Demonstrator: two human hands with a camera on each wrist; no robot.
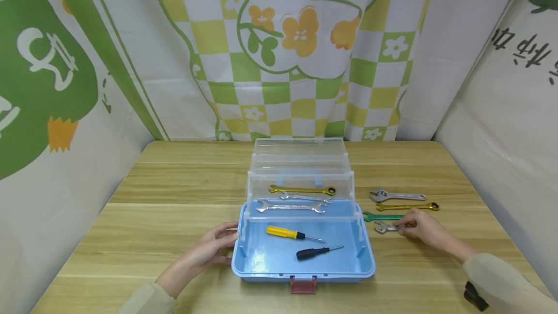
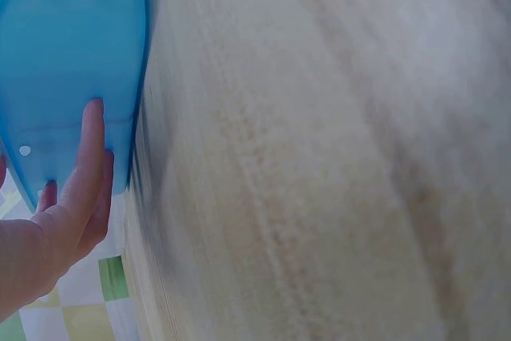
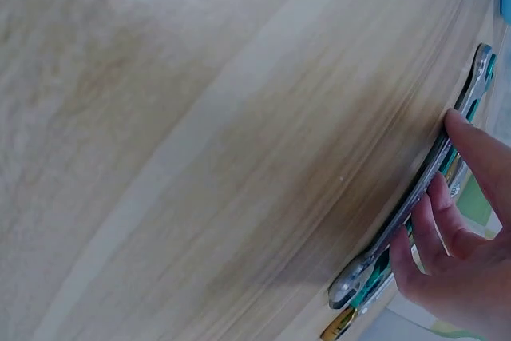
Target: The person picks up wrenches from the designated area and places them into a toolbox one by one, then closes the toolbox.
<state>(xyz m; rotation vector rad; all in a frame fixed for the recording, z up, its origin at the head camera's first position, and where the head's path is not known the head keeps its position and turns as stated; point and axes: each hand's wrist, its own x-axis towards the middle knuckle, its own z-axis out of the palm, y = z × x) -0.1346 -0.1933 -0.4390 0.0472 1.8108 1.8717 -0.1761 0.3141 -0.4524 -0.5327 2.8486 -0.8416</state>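
Note:
A silver wrench (image 1: pixel 384 227) with an open-ended head lies on the table right of the blue toolbox (image 1: pixel 279 261). My right hand (image 1: pixel 425 230) pinches its handle between thumb and fingertips, hiding its right end in the head view. Just behind it is a green wrench (image 1: pixel 381 216), partly covered by the hand. Farther back lie a gold wrench (image 1: pixel 403 206) and a silver adjustable wrench (image 1: pixel 403 196). My left hand (image 1: pixel 207 248) rests against the toolbox's left side, and the left wrist view shows its fingers extended on the blue wall (image 2: pixel 72 53).
The toolbox stands open, its clear trays (image 1: pixel 301 164) raised at the back. A gold wrench (image 1: pixel 301 190) and two silver wrenches show there. A yellow screwdriver (image 1: pixel 282 232) and a black screwdriver (image 1: pixel 311 253) lie inside. A black object (image 1: pixel 475 296) is by the right sleeve. Curtains surround the table.

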